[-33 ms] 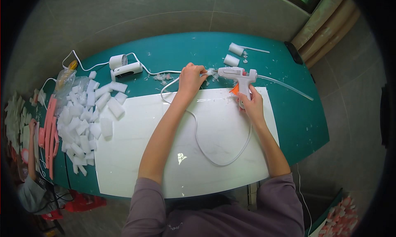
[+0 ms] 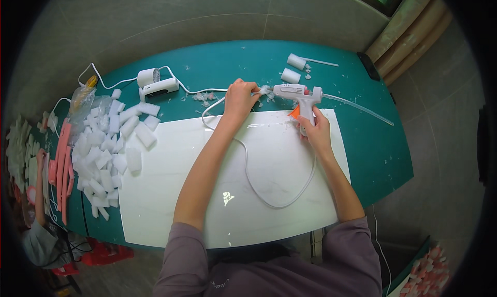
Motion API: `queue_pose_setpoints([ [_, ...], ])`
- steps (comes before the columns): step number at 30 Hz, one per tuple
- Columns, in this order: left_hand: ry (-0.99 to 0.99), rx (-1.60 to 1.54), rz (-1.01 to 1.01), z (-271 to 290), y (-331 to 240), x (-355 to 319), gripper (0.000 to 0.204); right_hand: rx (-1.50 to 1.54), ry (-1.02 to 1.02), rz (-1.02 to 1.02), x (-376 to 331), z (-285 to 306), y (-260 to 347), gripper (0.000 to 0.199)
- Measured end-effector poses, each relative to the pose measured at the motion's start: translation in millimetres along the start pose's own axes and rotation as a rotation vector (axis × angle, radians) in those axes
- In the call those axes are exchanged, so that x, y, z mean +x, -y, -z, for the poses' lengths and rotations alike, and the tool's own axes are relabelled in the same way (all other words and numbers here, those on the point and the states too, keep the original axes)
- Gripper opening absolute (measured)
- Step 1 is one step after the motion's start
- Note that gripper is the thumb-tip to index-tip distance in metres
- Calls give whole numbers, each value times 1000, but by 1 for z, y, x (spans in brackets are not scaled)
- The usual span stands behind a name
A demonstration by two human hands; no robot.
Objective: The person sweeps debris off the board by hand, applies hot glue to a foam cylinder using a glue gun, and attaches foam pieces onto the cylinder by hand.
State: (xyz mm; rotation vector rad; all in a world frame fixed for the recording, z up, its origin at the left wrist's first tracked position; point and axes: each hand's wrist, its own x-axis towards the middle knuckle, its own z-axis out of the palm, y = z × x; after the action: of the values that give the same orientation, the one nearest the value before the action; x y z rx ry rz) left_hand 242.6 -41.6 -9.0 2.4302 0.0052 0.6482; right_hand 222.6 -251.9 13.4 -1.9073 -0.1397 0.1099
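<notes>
"Item one, the right hand?"

"My right hand [image 2: 317, 126]: closed around the handle of a white glue gun [image 2: 296, 91]. The gun's nozzle pointed left, toward my other hand."

"Item two, the left?"

"My left hand [image 2: 239, 99]: thumb and fingers drawn together on a small whitish piece [image 2: 265, 90], right at the nozzle. Its material was too small to tell."

"Attached to the gun?"

"One translucent glue stick [image 2: 357, 107], out of the rear, running to the right of my right hand. One orange part [image 2: 295, 112], under the body, just left of my right hand. One white cord [image 2: 274, 207], looped on my side of both hands."

"The surface?"

"One green table [image 2: 373, 157]. One glossy white board [image 2: 155, 183], lying on it under my forearms."

"Beyond the grip?"

"Two white cylinders [image 2: 291, 75], on the far side of the gun, one with a thin pale rod beside it."

"Left of the grip?"

"Near my left hand, pale scraps [image 2: 204, 97]. Farther left, one white device [image 2: 161, 86] with a round part, then one heap of white foam pieces [image 2: 98, 154], partly over the board's edge. Past the heap, pink strips [image 2: 63, 167]; past those, another person's hand [image 2: 41, 154]."
</notes>
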Motion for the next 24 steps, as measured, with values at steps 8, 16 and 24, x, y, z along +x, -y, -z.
queue_pose_setpoints([
  [8,-1,25,-10,0,-1,0,11,-81,22,96,1,2,-2,43],
  [16,-35,14,-28,-4,2,0,12,-210,0,200,0,1,-3,43],
  [24,-8,63,-34,-2,-1,0,11,-264,-9,307,-1,3,-1,47],
])
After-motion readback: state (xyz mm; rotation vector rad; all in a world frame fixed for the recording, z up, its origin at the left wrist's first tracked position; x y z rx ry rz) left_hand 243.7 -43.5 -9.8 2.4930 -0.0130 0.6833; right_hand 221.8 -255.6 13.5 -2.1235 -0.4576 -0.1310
